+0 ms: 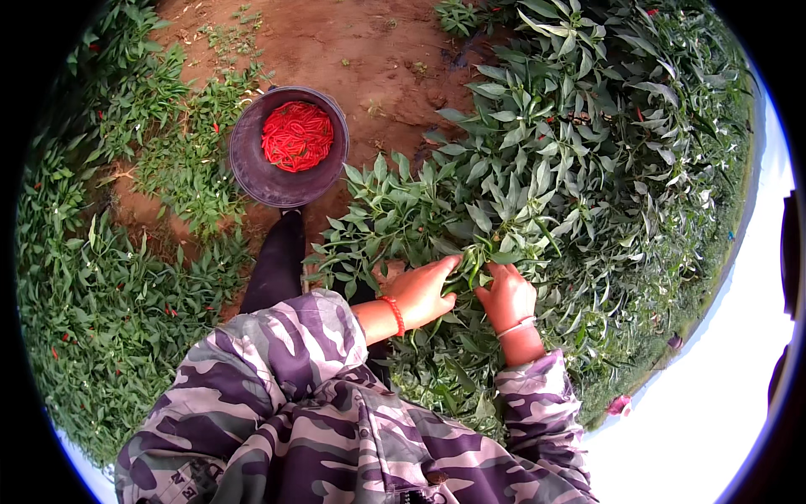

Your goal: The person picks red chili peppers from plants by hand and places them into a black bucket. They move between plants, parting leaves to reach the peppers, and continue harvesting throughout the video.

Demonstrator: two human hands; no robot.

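My left hand (423, 295), with a red beaded bracelet (395, 315) at the wrist, reaches into a chilli plant (409, 208). Its thumb and fingers are apart around a cluster of green chillies (473, 268). From the other side, my right hand (511, 299), wearing a pale bangle (517, 326), touches the same foliage. Its fingertips are partly covered by leaves, so its grip is unclear. Whether the left fingers press on a stem or a chilli is also hidden. Beyond my leg, a dark plastic bucket (242, 151) stands on the ground, with many red chillies (297, 137) inside.
Reddish bare soil (378, 57) runs between the rows. Dense chilli plants (113, 334) with a few red pods grow on the left, and taller ones (604, 189) on the right. My dark-trousered leg (277, 264) is near the bucket. Pink objects (619, 405) appear far right, too small to identify.
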